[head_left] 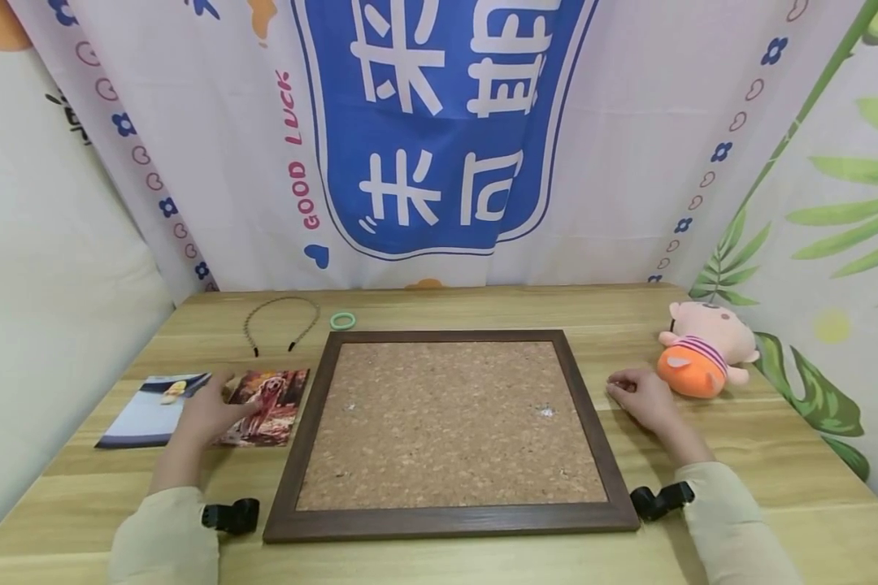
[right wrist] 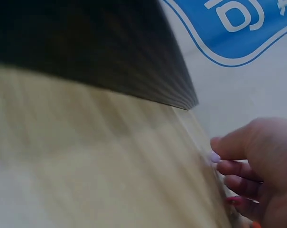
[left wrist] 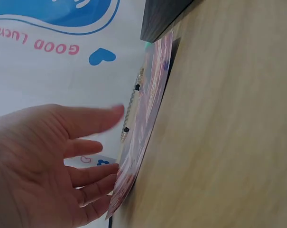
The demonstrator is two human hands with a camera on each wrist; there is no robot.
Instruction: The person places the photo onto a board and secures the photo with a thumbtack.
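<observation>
My left hand (head_left: 208, 413) is over a photo of a dog (head_left: 272, 406), its thumb spread from the fingers. In the left wrist view, the thumb stands clear of the glossy photo (left wrist: 145, 118) and the fingertips are at its edge. A second photo (head_left: 142, 414), pale with a small yellow figure, lies left of that hand. Right of the framed cork board (head_left: 446, 439), my right hand (head_left: 642, 398) pinches a small pale pin-like piece (right wrist: 215, 157) between thumb and forefinger. A red spot shows by its lower fingers; what it is I cannot tell.
Small shiny bits (head_left: 545, 411) sit on the cork. Behind the photos lie a thin headband (head_left: 281, 299) and a green ring (head_left: 342, 322). A pink and orange plush toy (head_left: 705, 351) lies beside my right hand. A printed curtain (head_left: 249, 203) hangs behind the table.
</observation>
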